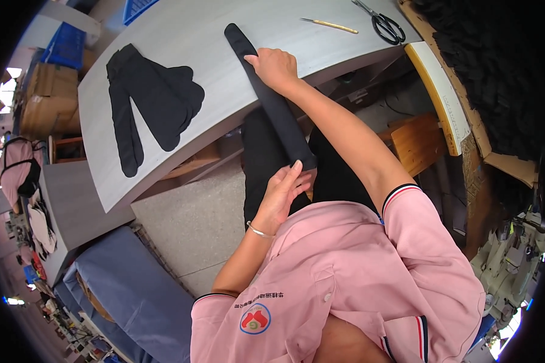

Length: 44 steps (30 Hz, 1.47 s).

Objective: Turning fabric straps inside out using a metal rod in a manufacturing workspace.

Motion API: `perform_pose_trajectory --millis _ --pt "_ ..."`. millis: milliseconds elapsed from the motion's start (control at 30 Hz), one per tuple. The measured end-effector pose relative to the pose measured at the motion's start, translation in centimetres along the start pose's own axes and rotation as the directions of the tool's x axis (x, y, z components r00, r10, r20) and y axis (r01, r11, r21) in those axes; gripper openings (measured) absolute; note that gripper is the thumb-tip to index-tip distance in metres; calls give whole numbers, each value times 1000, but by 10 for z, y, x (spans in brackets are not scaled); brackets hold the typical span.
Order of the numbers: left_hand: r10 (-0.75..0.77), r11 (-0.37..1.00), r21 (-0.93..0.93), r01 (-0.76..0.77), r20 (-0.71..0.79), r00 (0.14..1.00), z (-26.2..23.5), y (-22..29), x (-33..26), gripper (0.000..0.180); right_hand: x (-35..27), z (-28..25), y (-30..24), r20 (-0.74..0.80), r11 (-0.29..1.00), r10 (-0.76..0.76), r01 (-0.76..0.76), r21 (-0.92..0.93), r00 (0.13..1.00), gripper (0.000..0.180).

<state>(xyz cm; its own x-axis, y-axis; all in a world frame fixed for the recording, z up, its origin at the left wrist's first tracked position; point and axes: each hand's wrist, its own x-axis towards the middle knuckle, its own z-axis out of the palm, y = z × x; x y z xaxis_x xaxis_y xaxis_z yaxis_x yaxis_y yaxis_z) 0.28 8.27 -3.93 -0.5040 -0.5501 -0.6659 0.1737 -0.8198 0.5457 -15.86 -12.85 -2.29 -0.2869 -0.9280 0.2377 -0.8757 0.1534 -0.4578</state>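
A long, narrow black fabric strip (274,115) runs from the table toward my lap, its far rounded end lying on the grey table (206,36). My right hand (275,69) is closed around the strip's edge near the table's front. At the near end, over my dark trousers, my left hand (281,192) pinches the strip between thumb and fingers; the other fingers are bent and loose. A pile of similar black fabric pieces (157,91), fanned out with rounded ends, lies to the left on the table.
Black-handled scissors (386,27) and a wooden-handled awl (333,26) lie at the table's far right. A cardboard box of black fabric (490,72) stands on the right, beside a yellow-edged white board (436,91). Blue covered bundle (133,284) sits lower left; a wooden stool (418,145) is under the table's right.
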Motion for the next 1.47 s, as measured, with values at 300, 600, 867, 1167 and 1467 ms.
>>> perform_pose_trajectory --millis 300,600,867,1167,1467 --pt "203 975 -121 -184 166 965 30 42 23 47 -6 17 -3 -68 997 -31 26 -70 997 42" --pt "27 999 -52 -10 352 936 29 3 -50 35 17 28 2 -217 993 -4 -22 -114 976 44" --pt "319 946 109 -306 -127 939 -7 4 -32 23 16 20 4 -124 998 41 -46 -39 991 45" --pt "480 877 161 -453 -264 837 5 7 -16 31 17 -6 4 66 990 133 -136 47 989 45" --pt "308 951 120 -285 -269 913 14 25 12 34 16 -27 32 29 956 -1 -7 293 1000 44"
